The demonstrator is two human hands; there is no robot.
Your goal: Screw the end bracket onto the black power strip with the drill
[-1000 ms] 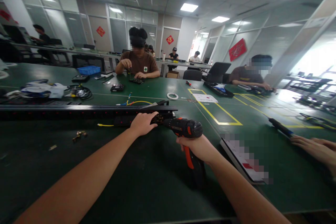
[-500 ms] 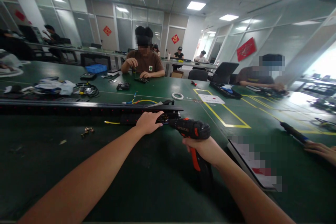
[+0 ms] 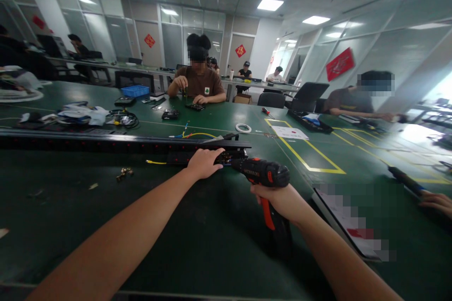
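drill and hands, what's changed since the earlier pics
Only the view swung slightly left, shifting the scene rightward. Nothing was visibly taken hold of or let go: the right hand still grips the drill, the left hand still rests near the black rail.

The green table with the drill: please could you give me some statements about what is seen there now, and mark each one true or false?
1. The right hand holds the drill. True.
2. The left hand holds a screwdriver. False: it is on the black part near the drill's tip.
3. The small brass-coloured pieces lie on the near side of the long black rail. True.
4. The white ring lies inside the yellow outline. False: it lies outside, to the left.
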